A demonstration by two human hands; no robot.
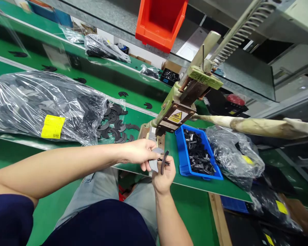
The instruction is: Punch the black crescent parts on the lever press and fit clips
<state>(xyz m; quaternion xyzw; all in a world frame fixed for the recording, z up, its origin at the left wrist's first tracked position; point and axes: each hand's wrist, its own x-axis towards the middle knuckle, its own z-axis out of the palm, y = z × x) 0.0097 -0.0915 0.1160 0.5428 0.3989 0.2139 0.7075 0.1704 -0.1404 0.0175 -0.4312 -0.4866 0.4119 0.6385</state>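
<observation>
My left hand (140,152) is closed on a light grey curved plastic piece (153,165), with a second grey edge showing above it. Close against it, my right hand (165,179) pinches a dark curved plastic piece (164,162) standing on edge. A small black bit shows between the fingers, too small to name. Both hands meet over the bench's front edge, just before the base of a green hand press (178,102). Left of the press lies a loose pile of dark curved pieces (115,124), spilling from a clear plastic bag (41,99) with a yellow label.
A blue bin (182,160) of small black parts stands right of the press. Beyond it lies another clear bag (236,153). The press's long handle (256,125) juts out to the right. Behind runs a green conveyor (102,85) with scattered curved pieces; an orange bin (159,30) sits above.
</observation>
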